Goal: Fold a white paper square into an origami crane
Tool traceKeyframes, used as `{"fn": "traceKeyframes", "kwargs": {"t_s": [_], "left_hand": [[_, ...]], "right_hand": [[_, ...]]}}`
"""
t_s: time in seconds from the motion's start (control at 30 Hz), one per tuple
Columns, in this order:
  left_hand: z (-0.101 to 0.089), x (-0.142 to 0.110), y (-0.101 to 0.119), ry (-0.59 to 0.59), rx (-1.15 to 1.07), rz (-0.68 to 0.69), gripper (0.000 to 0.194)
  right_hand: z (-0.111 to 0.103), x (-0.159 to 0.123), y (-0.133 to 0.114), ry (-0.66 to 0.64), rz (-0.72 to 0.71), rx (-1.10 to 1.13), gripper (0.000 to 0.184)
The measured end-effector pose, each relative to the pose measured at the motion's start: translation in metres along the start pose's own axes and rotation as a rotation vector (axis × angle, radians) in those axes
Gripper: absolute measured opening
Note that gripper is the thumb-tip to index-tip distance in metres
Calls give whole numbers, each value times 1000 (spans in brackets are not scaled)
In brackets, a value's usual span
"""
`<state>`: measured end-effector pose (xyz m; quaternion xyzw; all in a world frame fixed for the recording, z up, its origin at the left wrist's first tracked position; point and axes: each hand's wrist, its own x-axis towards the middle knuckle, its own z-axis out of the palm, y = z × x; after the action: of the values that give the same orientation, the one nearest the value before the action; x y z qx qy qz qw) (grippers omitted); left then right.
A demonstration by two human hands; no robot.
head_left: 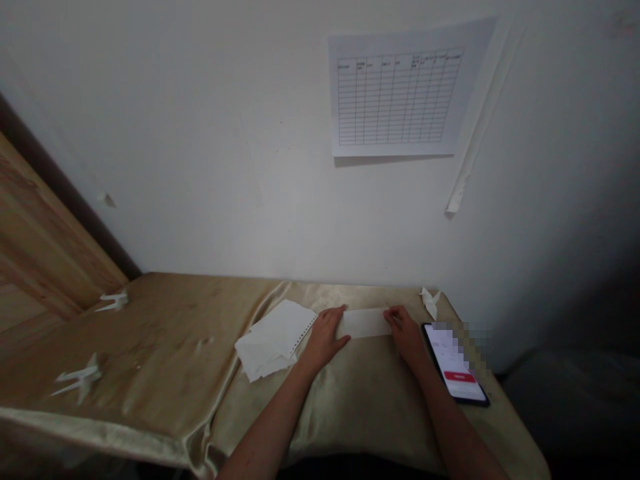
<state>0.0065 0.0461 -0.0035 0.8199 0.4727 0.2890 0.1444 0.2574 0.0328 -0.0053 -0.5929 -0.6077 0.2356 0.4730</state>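
Observation:
A narrow folded strip of white paper (366, 323) lies on the gold satin tablecloth (170, 347) near the wall. My left hand (326, 337) lies flat with fingers stretched out, pressing the strip's left end. My right hand (406, 333) rests on the strip's right end, its fingers curled down onto the paper's edge. A stack of loose white sheets (274, 339), one with a perforated edge, sits just left of my left hand.
A phone (456, 363) with a lit screen lies right of my right hand. A folded paper figure (430, 301) stands by the wall, two more paper figures at far left (80, 380) (114, 301). A printed table sheet (400, 93) hangs on the wall.

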Motion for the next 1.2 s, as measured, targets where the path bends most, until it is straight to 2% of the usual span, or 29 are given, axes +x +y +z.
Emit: {"fn": "traceKeyframes", "kwargs": {"t_s": [0.1, 0.27, 0.4, 0.47, 0.57, 0.63, 0.73, 0.87, 0.93, 1.07, 1.2], "left_hand": [[-1, 0, -2, 27, -3, -21, 73], [-3, -2, -1, 82, -79, 13, 52], [-7, -3, 2, 115, -128, -5, 36], [-10, -4, 4, 92, -152, -2, 37], [-16, -4, 6, 32, -201, -15, 50], [-18, -4, 6, -14, -226, -41, 58], [-15, -4, 4, -84, -213, -53, 56], [-8, -5, 0, -188, -65, -38, 33], [-7, -6, -1, -238, 1, -33, 33], [-7, -8, 0, -289, 69, -19, 42], [-7, -10, 0, -312, 103, 24, 44]], "right_hand": [[-2, -2, -5, -54, -24, 57, 28], [-2, -2, -3, -153, -42, 123, 25], [-5, -2, 0, -186, -26, 186, 32], [-6, -1, 2, -211, -15, 180, 42], [-6, 0, 6, -246, -7, 140, 57], [-4, 1, 9, -265, 4, 105, 59], [0, 2, 15, -290, 14, 57, 48], [5, 1, 19, -322, -59, -36, 19], [6, 0, 20, -342, -91, -103, 11], [9, 1, 25, -350, -156, -174, 27], [13, 1, 34, -313, -238, -199, 30]]}}
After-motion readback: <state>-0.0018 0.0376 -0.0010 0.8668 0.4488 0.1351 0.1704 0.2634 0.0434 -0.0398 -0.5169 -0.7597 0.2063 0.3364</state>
